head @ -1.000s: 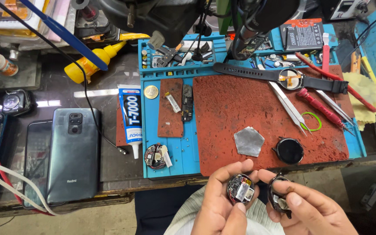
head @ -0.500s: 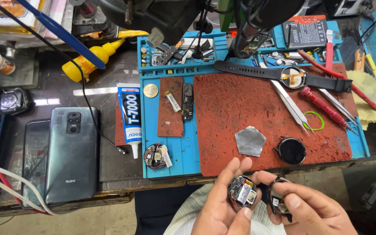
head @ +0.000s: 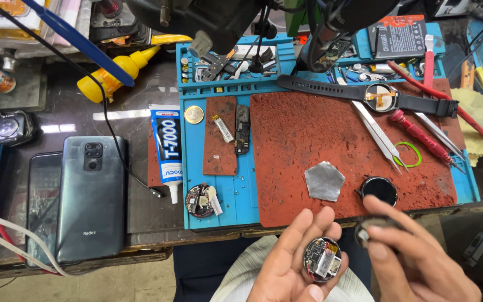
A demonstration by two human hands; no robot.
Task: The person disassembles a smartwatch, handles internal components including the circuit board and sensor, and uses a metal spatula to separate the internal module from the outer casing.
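Head view, looking down on a cluttered repair bench. Largest is the blue work mat [head: 197, 201] with a red pad [head: 308, 140] on it, lying just beyond both hands. Well off to the left of the hands lies a dark smartphone [head: 91, 196], back side up, and between it and the mat lies a tube of glue [head: 166, 150]. At the far edge of the red pad, well beyond the hands, stretches a black-strapped watch [head: 387, 99] with its case open.

Closer in, the left hand [head: 289, 263] is turned palm up at the bottom of the frame, fingers spread and slightly curled, cradling a round watch module [head: 322, 260] with exposed circuitry against the fingertips and thumb. Just to its right, the right hand [head: 415, 257] is turned back upward, its thumb and fingers pinching a small dark round part [head: 377, 226]; motion blur hides the details.

Just beyond the hands, a silver pentagon of foil [head: 324, 180] and a black round watch face [head: 379, 190] rest on the pad. Beyond the left hand, on the blue mat, sits another round circuit module [head: 199, 199].
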